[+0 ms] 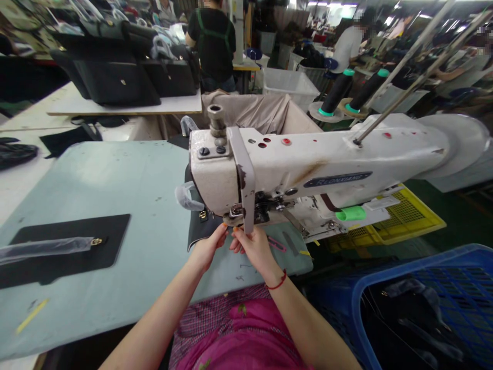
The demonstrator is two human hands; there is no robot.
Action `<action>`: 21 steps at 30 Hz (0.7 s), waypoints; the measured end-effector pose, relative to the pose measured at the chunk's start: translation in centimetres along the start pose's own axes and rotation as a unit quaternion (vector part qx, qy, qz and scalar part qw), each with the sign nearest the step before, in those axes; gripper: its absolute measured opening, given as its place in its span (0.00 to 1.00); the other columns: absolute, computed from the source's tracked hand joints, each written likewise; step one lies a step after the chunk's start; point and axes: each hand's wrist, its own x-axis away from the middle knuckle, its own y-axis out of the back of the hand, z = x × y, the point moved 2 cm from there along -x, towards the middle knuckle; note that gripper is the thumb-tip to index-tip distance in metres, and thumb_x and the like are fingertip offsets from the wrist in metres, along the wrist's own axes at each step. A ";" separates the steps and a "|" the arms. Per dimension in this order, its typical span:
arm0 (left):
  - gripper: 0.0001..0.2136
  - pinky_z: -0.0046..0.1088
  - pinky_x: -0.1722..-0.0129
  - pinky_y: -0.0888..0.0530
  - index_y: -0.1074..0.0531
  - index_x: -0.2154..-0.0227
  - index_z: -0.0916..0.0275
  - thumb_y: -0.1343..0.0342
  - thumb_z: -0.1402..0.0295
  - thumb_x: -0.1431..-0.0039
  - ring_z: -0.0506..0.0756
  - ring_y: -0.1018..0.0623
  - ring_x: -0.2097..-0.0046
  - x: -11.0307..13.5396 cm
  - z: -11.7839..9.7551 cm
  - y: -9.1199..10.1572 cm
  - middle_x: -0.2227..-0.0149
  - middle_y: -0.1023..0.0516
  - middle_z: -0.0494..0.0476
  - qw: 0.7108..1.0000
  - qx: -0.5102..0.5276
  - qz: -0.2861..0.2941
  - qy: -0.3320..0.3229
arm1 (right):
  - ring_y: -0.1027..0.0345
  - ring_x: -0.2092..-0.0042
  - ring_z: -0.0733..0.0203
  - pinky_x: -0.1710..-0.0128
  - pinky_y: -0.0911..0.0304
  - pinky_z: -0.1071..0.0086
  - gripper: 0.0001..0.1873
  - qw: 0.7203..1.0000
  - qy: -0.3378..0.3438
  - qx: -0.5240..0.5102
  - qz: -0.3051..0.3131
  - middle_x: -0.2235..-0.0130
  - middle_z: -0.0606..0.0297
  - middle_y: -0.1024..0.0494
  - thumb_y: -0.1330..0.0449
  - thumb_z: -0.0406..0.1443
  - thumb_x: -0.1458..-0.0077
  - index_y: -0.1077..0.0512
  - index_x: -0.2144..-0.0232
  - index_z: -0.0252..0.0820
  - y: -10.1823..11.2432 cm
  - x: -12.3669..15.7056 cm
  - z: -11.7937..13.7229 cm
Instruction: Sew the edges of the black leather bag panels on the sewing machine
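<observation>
I observe left hand [210, 246] and right hand [254, 249] near each other beneath head of sewing machine [308, 154]. Fingers of both curled; whether either is clamped on work, I cannot tell. Black bag panel [198, 234]: under machine head, beside left hand; carries gold clasp [203, 215]. Pink tool [278, 244]: on pale green table [142, 180], just right of right hand. Second black panel [65, 268]: flat, farther left. Blue basket [423, 262]: right of table, holding black pieces.
</observation>
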 end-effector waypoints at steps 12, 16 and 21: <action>0.20 0.26 0.75 0.37 0.31 0.82 0.63 0.36 0.50 0.59 0.49 0.36 0.77 -0.8 -0.1 -0.6 0.81 0.34 0.49 0.998 0.068 0.004 -0.017 | 0.32 0.79 0.68 0.79 0.41 0.76 0.19 0.999 -0.007 -0.031 0.006 0.78 0.65 0.24 0.44 0.48 0.41 0.28 0.71 0.38 0.1 1.3 -0.5; 0.19 0.28 0.74 0.36 0.29 0.81 0.63 0.38 0.50 0.57 0.50 0.35 0.75 -0.5 0.2 -0.9 0.80 0.32 0.51 0.998 0.046 -0.041 -0.016 | 0.32 0.79 0.67 0.79 0.42 0.76 0.19 0.999 -0.010 -0.030 0.009 0.78 0.64 0.24 0.44 0.48 0.41 0.28 0.71 0.38 0.3 1.8 -0.3; 0.21 0.26 0.74 0.35 0.29 0.79 0.61 0.42 0.46 0.53 0.51 0.32 0.75 1.7 0.0 -3.2 0.79 0.30 0.51 0.992 0.078 -0.100 -0.011 | 0.33 0.79 0.67 0.79 0.42 0.76 0.18 0.999 -0.020 -0.036 0.005 0.79 0.65 0.25 0.44 0.48 0.41 0.29 0.71 0.38 0.6 2.1 -0.5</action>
